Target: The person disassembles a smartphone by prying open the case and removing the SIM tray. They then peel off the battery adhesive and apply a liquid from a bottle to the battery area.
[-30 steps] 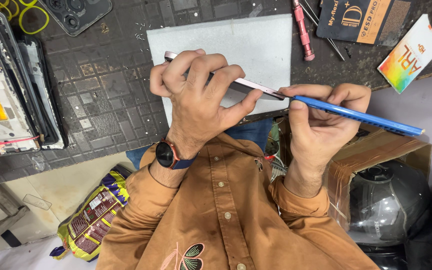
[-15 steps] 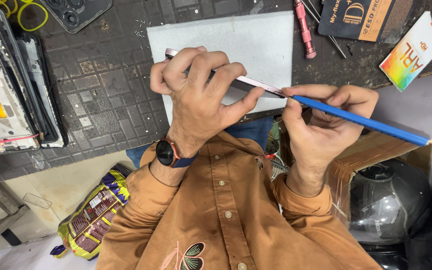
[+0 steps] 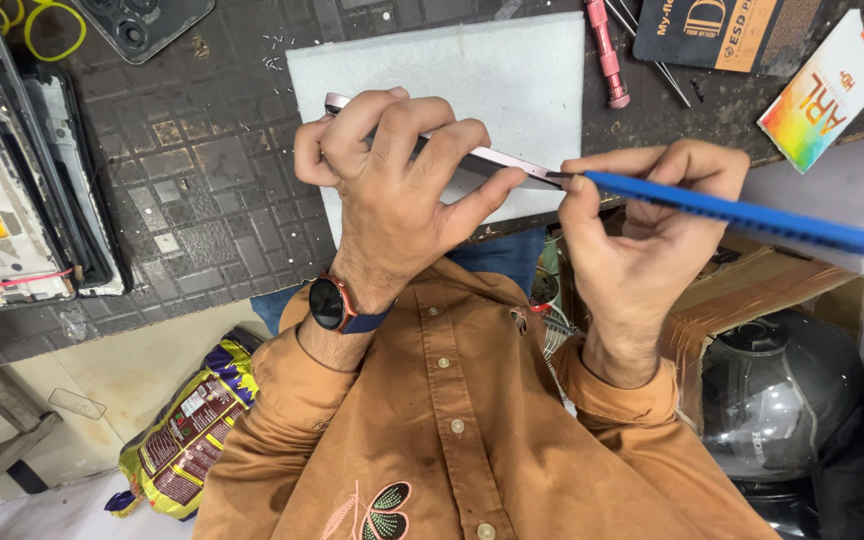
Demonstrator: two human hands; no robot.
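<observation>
My left hand, with a dark watch on its wrist, grips a thin pink-edged phone and holds it edge-up over a white foam pad. My right hand pinches a long flat blue pry tool. The tool's dark tip meets the right end of the phone's edge. The fingers of my left hand hide most of the phone. The pad lies on a dark grid work mat.
Stripped phone frames lie at the left, a dark back cover and yellow bands at the top. A red screwdriver, a black box and a colourful card sit right. Below are a cardboard box, helmet and snack bag.
Both hands keep their grip. The blue tool's tip stays at the phone's edge, and my right hand has shifted only slightly.
</observation>
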